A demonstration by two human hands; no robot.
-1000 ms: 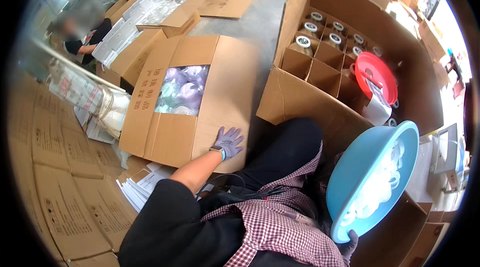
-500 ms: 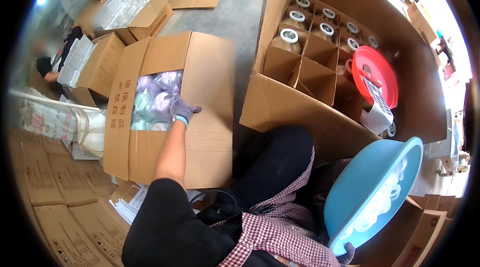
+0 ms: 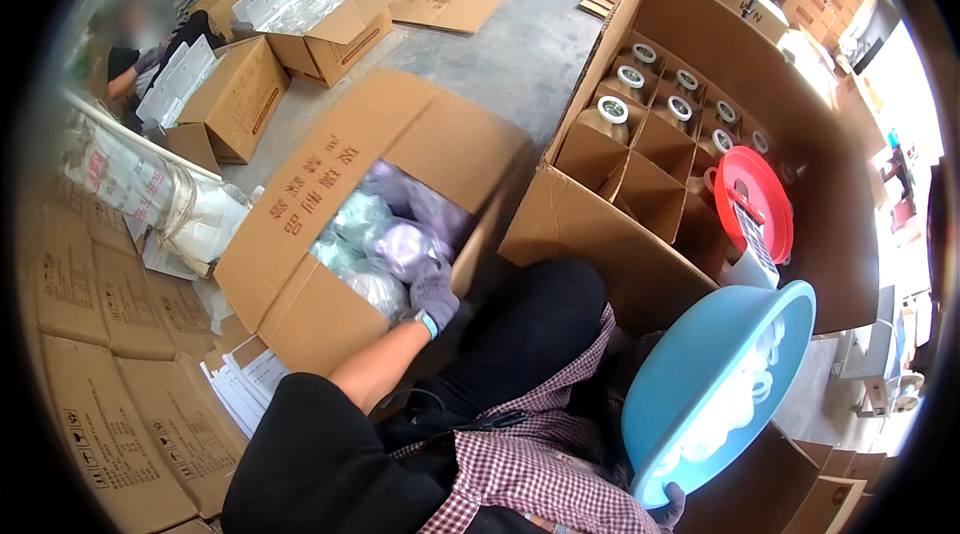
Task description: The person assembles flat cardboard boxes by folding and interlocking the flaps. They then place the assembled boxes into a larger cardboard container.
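My left hand, in a grey-purple glove, is at the near right rim of an open cardboard box, its fingers curled over the edge and partly hidden. Just beside those fingers lies a purple plastic-wrapped piece. More wrapped pieces in mint green and clear wrap fill the opening. At the lower right, my gloved right hand grips the rim of a light blue basin, mostly hidden behind it. The basin leans on its side and holds white, ring-like plastic parts.
A large divided carton stands ahead right, with white-rimmed glass jars in several cells. A red round tray and a white calculator-like device rest on its dividers. Stacked cartons line the left. A person sits far left.
The left box has turned clockwise, and its right flap now hangs down. My left hand has moved from that flap to the near right rim. My right hand stays on the basin.
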